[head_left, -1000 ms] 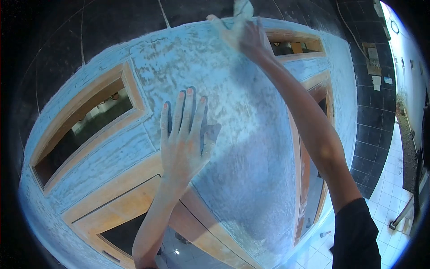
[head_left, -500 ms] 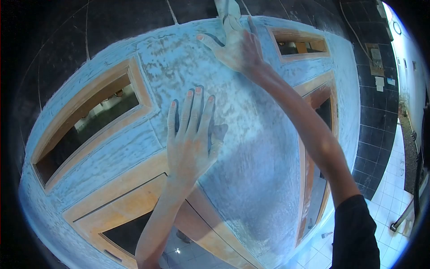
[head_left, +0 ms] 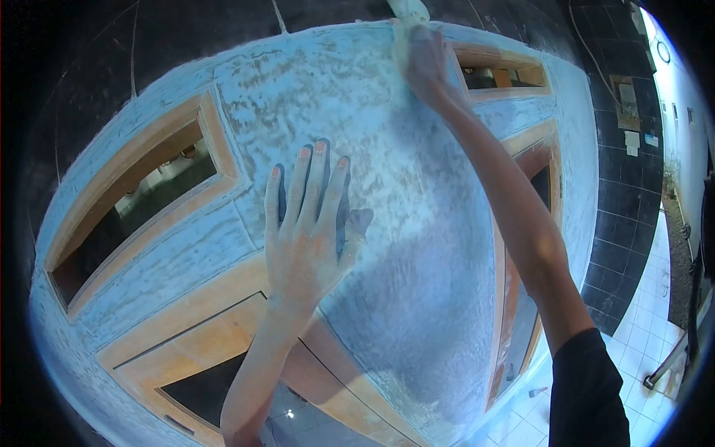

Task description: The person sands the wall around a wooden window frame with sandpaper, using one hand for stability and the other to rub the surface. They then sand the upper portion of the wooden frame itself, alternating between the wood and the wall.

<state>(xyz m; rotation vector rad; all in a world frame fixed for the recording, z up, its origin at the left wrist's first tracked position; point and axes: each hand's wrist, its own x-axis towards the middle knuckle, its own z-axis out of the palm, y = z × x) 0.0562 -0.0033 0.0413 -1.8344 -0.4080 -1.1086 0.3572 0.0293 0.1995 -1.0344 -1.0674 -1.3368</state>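
Observation:
A wooden door (head_left: pixel 417 246) coated in patchy pale blue lies flat before me, bare orange wood showing along its frames. My left hand (head_left: pixel 305 231) rests flat on the middle panel, fingers spread, holding nothing. My right hand (head_left: pixel 423 63) reaches to the door's far edge, dusty and blurred, pressed on the surface. It grips a small pale piece (head_left: pixel 408 10) that sticks out past the edge; I cannot tell what it is.
The door has open rectangular cut-outs at the left (head_left: pixel 126 208), far right (head_left: pixel 503 74) and near bottom (head_left: pixel 201 387). Black tiles (head_left: pixel 618 223) lie beyond it, white floor tiles (head_left: pixel 648 320) at the lower right. A metal rod (head_left: pixel 670 361) lies there.
My right hand has slid rightward along the far edge and turned more side-on. My left hand has stayed flat on the panel.

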